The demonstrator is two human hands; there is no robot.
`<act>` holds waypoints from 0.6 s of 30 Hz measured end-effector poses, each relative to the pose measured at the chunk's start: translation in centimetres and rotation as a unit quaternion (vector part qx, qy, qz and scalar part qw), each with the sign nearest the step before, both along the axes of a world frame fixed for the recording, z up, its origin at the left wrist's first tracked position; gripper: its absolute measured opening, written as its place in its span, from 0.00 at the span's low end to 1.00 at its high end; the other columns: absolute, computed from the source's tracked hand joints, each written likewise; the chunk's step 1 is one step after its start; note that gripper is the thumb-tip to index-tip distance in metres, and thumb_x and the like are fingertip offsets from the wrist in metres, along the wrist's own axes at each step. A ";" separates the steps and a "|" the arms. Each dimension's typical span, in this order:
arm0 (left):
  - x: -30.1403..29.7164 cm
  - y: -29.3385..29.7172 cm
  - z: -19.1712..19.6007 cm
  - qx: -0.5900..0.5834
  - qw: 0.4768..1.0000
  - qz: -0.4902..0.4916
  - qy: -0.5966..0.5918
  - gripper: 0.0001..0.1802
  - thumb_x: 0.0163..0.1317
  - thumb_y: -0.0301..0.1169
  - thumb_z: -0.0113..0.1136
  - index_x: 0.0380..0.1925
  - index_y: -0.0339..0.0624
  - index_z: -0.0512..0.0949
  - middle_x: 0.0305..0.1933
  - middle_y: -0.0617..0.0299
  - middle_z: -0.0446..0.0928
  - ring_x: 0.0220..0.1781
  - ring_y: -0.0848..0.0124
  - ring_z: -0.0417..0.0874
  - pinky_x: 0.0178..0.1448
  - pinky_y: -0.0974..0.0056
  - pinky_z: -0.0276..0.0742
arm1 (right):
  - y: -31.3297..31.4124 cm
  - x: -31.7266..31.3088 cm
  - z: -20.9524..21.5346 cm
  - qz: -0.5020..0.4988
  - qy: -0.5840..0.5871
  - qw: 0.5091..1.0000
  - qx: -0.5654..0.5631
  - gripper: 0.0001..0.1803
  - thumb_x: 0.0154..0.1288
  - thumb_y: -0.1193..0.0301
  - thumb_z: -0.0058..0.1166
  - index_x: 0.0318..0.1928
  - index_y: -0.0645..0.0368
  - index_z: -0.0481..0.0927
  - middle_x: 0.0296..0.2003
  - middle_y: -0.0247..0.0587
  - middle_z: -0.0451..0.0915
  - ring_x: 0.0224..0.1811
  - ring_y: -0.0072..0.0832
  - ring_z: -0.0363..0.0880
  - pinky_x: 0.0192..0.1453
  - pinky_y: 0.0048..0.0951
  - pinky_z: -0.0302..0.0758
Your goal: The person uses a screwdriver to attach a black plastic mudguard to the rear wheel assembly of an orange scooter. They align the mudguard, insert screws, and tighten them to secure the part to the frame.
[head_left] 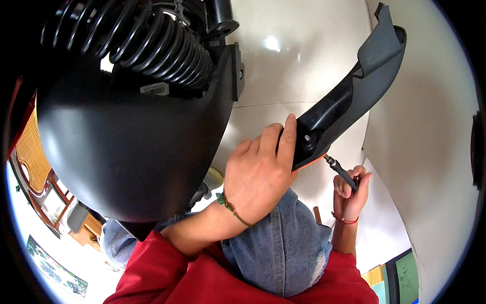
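My left hand (262,158) grips the lower end of a long, curved black plastic guard (374,83), with the thumb hidden. This guard slants up to the far right, and a strip of orange shows along its lower edge. Inside its hollow, a bolt (307,138) stands up beside my fingers. My right hand (353,187) is closed around the dark handle of a screwdriver-like tool (340,169). The tool's metal tip meets the outer side of the guard near the orange strip; the exact contact is hidden.
A large, smooth black shell (121,152) fills the left, with a black coil spring (162,48) and a black tube (220,17) above it. Pale floor tiles (283,76) lie beyond. My denim-covered knee (278,248) is below the guard. A wooden chair (38,152) stands far left.
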State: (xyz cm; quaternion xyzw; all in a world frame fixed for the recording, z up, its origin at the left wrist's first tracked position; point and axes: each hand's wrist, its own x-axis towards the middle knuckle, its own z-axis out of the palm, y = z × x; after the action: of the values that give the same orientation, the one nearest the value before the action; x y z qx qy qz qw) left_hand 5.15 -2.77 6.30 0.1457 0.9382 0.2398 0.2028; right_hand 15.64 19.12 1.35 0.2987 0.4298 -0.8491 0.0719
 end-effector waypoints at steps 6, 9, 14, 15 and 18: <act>0.0 -0.6 -0.3 0.021 0.998 0.042 -0.041 0.41 0.42 0.32 0.68 0.60 0.37 0.66 0.45 0.53 0.73 0.36 0.57 0.80 0.42 0.60 0.77 | -1.3 1.3 1.2 0.105 0.088 0.970 0.202 0.41 0.64 0.50 0.56 0.65 0.68 0.60 0.22 0.31 0.65 0.25 0.20 0.64 0.31 0.24 0.62; -0.4 -0.5 0.0 0.026 0.995 0.056 -0.075 0.42 0.42 0.32 0.68 0.61 0.36 0.66 0.45 0.53 0.73 0.37 0.57 0.81 0.42 0.59 0.78 | -1.5 1.7 1.2 0.139 0.090 0.939 0.302 0.35 0.67 0.46 0.47 0.55 0.68 0.68 0.22 0.35 0.70 0.22 0.21 0.67 0.29 0.23 0.64; 0.0 -0.1 0.8 0.028 0.998 0.039 -0.029 0.43 0.41 0.32 0.69 0.61 0.37 0.65 0.45 0.53 0.73 0.36 0.57 0.81 0.42 0.60 0.77 | 0.0 1.3 0.5 0.133 -0.054 0.986 0.081 0.45 0.76 0.48 0.12 0.24 0.66 0.79 0.13 0.40 0.69 0.16 0.26 0.66 0.25 0.26 0.64; -0.2 -0.1 0.9 0.017 0.999 0.035 -0.026 0.43 0.41 0.32 0.69 0.62 0.37 0.65 0.45 0.53 0.73 0.36 0.57 0.80 0.42 0.60 0.77 | 0.0 1.0 0.7 0.164 -0.060 0.978 0.111 0.44 0.76 0.48 0.14 0.25 0.67 0.80 0.13 0.40 0.69 0.16 0.26 0.66 0.26 0.26 0.64; -0.4 -0.1 0.8 0.013 0.999 0.037 -0.016 0.44 0.40 0.32 0.69 0.61 0.37 0.65 0.45 0.53 0.73 0.36 0.58 0.80 0.42 0.60 0.77 | -1.8 0.3 0.9 0.177 -0.055 0.951 0.249 0.41 0.76 0.48 0.18 0.27 0.66 0.80 0.12 0.36 0.65 0.15 0.23 0.59 0.26 0.24 0.55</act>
State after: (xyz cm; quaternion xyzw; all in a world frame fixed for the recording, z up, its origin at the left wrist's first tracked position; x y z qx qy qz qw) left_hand 4.71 -2.87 7.12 0.1098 0.9364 0.2613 0.2068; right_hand 15.96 17.37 2.26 0.2731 0.6688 -0.6708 0.1678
